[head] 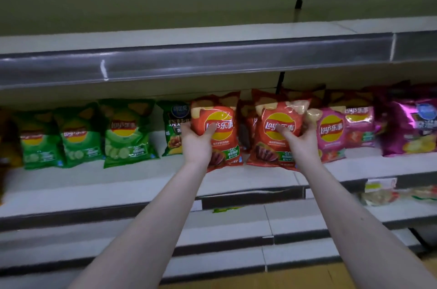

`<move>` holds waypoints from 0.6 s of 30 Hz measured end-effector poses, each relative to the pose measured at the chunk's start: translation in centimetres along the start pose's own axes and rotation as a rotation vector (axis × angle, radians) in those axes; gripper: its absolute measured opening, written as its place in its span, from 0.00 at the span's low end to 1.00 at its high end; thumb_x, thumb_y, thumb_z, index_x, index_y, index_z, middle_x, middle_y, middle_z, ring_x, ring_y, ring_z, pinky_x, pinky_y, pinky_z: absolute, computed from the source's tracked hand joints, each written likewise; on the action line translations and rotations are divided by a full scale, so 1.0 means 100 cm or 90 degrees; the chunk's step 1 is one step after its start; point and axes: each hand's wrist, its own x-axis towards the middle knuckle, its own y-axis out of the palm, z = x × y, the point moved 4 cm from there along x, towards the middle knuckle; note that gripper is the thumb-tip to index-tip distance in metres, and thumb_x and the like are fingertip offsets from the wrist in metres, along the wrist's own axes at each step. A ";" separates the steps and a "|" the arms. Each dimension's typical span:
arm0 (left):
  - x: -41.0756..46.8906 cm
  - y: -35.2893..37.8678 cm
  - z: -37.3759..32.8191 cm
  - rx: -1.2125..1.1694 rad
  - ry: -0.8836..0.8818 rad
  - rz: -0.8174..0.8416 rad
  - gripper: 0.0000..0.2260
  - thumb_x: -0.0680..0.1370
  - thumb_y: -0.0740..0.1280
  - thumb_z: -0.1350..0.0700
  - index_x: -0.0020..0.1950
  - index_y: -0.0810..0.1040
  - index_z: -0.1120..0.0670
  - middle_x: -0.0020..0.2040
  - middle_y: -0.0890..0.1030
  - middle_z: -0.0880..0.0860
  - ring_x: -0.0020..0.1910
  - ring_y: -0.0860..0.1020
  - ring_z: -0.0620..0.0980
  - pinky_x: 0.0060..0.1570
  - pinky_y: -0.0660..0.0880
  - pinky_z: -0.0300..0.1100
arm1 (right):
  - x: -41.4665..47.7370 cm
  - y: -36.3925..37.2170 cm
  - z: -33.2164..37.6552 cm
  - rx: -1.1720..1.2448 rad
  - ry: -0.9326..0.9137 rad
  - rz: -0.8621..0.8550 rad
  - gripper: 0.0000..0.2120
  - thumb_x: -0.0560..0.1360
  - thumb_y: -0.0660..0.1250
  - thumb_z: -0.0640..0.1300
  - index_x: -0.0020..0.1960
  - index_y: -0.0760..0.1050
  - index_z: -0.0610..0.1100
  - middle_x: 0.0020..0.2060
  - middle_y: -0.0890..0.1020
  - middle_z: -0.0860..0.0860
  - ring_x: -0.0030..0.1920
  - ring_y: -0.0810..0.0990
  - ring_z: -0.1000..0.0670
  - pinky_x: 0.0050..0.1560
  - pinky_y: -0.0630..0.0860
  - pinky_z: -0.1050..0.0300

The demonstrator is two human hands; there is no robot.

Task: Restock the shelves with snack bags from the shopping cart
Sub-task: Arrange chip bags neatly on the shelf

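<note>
1. Bags: two orange crisp bags are held up at the middle shelf (118, 182). The left bag (223, 120) is in the left hand (197, 142) and the right bag (272, 146) is in the right hand (301, 142). Both are upright with the print facing out. Their lower edges are at the shelf board, but I cannot tell whether they rest on it.
2. Grip: the fingers of each hand are clamped on its bag at about mid-height. The left thumb (211, 129) and right thumb (282, 130) lie across the fronts, and the other fingers wrap round the outer side edges and go behind.
3. Place: the two bags sit between the green bags (127, 132) on the left and the pink bags (331, 132) on the right. More orange packs show behind them, so this is probably their own slot. The cart is not in view.
4. Handling: these look light, puffed with air and soft-walled, and the glossy film is likely to be slippery. The crisps inside are brittle, so a hard squeeze would probably crush them or strain a seam.
5. Hold: a broad, gentle pinch at a side edge or on the flat top seam seems safest, because it keeps pressure off the middle. The present mid-height hold gives good control for setting the bags down, provided it stays light.
6. Risk: puffed bags tend to tip forward once released. Leaning each one back against the row behind should steady it. The neighbours stand just beside them and could be knocked over.
</note>
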 end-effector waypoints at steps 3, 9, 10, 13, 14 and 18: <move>0.014 0.022 0.015 0.021 -0.018 -0.007 0.23 0.77 0.69 0.53 0.68 0.65 0.57 0.65 0.74 0.56 0.62 0.75 0.57 0.50 0.71 0.44 | 0.026 0.002 -0.017 -0.003 0.003 0.038 0.31 0.70 0.74 0.47 0.68 0.63 0.46 0.57 0.75 0.50 0.55 0.75 0.49 0.52 0.73 0.54; 0.036 0.055 0.049 0.069 -0.074 -0.014 0.24 0.76 0.70 0.53 0.67 0.66 0.58 0.65 0.76 0.58 0.63 0.75 0.59 0.58 0.73 0.50 | 0.063 0.012 -0.055 -0.028 0.046 0.111 0.29 0.71 0.74 0.45 0.67 0.65 0.44 0.58 0.78 0.46 0.57 0.78 0.45 0.56 0.76 0.50; 0.039 0.059 0.054 0.079 -0.078 -0.020 0.24 0.76 0.70 0.53 0.67 0.66 0.58 0.65 0.76 0.58 0.63 0.75 0.60 0.60 0.73 0.51 | 0.069 0.014 -0.060 -0.034 0.055 0.116 0.30 0.71 0.73 0.45 0.68 0.65 0.44 0.59 0.77 0.46 0.58 0.78 0.45 0.57 0.76 0.49; 0.046 0.066 0.061 0.100 -0.079 -0.038 0.23 0.76 0.70 0.54 0.67 0.66 0.60 0.65 0.75 0.59 0.63 0.74 0.60 0.60 0.72 0.51 | 0.081 0.020 -0.070 -0.045 0.071 0.126 0.32 0.72 0.72 0.45 0.72 0.62 0.44 0.62 0.75 0.44 0.61 0.76 0.43 0.58 0.75 0.48; 0.048 0.068 0.063 0.101 -0.081 -0.043 0.23 0.77 0.69 0.54 0.67 0.65 0.60 0.65 0.75 0.60 0.63 0.74 0.60 0.60 0.72 0.51 | 0.084 0.022 -0.073 -0.044 0.076 0.127 0.33 0.72 0.72 0.44 0.72 0.61 0.43 0.62 0.75 0.44 0.61 0.75 0.43 0.58 0.75 0.48; 0.055 0.073 0.070 0.119 -0.088 -0.047 0.22 0.78 0.67 0.55 0.68 0.64 0.60 0.67 0.74 0.60 0.64 0.73 0.61 0.60 0.71 0.51 | 0.089 0.029 -0.087 -0.042 0.091 0.123 0.35 0.73 0.71 0.41 0.74 0.58 0.42 0.63 0.74 0.43 0.62 0.74 0.42 0.60 0.73 0.47</move>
